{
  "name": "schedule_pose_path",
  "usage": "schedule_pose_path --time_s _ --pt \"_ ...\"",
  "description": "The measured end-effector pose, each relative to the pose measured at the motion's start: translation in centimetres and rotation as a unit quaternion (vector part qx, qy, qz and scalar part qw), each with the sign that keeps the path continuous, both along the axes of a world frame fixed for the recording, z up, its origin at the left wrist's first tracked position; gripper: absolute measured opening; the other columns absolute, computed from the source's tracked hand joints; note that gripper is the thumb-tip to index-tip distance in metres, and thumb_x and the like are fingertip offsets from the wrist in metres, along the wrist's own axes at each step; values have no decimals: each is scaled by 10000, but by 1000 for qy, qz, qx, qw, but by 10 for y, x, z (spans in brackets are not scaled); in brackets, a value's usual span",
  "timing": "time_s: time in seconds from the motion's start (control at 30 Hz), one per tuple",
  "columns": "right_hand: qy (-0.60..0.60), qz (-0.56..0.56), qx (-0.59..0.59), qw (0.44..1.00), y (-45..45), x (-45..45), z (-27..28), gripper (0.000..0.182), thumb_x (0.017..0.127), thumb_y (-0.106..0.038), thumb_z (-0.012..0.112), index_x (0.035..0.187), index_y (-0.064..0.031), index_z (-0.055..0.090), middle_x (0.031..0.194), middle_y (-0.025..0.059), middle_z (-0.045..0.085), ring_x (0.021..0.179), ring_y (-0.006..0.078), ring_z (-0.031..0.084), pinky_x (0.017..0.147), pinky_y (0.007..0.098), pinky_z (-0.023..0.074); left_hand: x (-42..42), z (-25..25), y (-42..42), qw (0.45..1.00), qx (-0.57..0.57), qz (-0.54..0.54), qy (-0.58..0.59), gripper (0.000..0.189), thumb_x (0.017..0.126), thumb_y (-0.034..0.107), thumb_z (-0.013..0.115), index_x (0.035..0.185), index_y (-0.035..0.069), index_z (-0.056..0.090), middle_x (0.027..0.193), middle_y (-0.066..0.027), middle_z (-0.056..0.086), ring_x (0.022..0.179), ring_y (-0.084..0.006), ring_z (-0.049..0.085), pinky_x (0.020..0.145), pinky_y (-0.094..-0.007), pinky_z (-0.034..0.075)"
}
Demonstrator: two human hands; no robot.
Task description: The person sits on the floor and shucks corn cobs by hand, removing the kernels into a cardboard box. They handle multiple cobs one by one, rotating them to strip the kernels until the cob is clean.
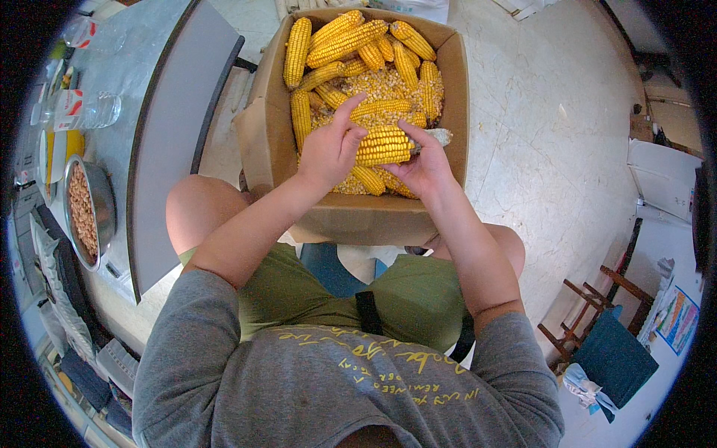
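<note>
My right hand [424,162] grips a dried yellow ear of corn [385,145] near its right end, where a piece of pale, bare cob shows beyond the kernels. At the other end of this ear is my left hand [333,147], its index finger extended and its thumb bent close to the kernels; whether it touches them is hard to tell. Both hands are over an open cardboard box [358,221] between the knees. Several more ears of corn [347,43] lie in the box, many along its far and left sides, among loose kernels [381,84].
On the left stands a table [162,33] with a metal bowl [98,260] of light brown nuts or beans and clear plastic bottles [103,110]. A dark-topped stool [616,355] is at the lower right. Pale cobs [288,7] lie beyond the box.
</note>
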State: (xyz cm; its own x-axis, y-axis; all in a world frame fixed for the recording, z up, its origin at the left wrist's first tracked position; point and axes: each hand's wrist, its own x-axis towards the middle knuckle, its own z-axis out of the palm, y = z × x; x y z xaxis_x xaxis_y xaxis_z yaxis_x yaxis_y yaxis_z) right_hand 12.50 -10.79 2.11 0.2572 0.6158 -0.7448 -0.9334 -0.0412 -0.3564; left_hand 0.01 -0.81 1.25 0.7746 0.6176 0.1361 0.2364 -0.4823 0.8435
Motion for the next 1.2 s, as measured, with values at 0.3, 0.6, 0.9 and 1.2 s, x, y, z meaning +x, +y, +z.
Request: schedule_pose_path --time_s 0.3,0.6,0.9,1.2 --pt "79 -23 66 994 -6 4 -7 375 773 -169 509 1090 -2 399 1058 153 495 973 285 503 850 463 407 -1 0 3 1000 11 0 9 410 841 295 424 1209 130 352 689 -118 577 640 -308 571 546 -385 435" --pt "67 -21 4 998 -1 3 -2 360 754 -133 494 1084 -14 414 1059 155 493 984 281 495 866 469 391 -1 -1 2 1000 19 -4 15 430 812 241 477 1213 141 359 699 -118 573 624 -307 570 533 -377 440" --pt "76 -9 46 996 0 4 0 324 784 -175 498 1064 -26 430 1018 132 520 963 266 506 834 456 405 -3 -2 6 995 85 -31 42 418 826 273 437 1216 138 373 786 -158 583 719 -322 586 601 -364 468" --pt "90 -8 50 995 0 3 0 382 771 -189 489 1101 -13 413 1058 140 507 988 275 497 849 451 395 -4 -3 10 994 92 -29 44 464 824 378 413 1209 120 383 802 -168 584 742 -313 588 607 -373 472"
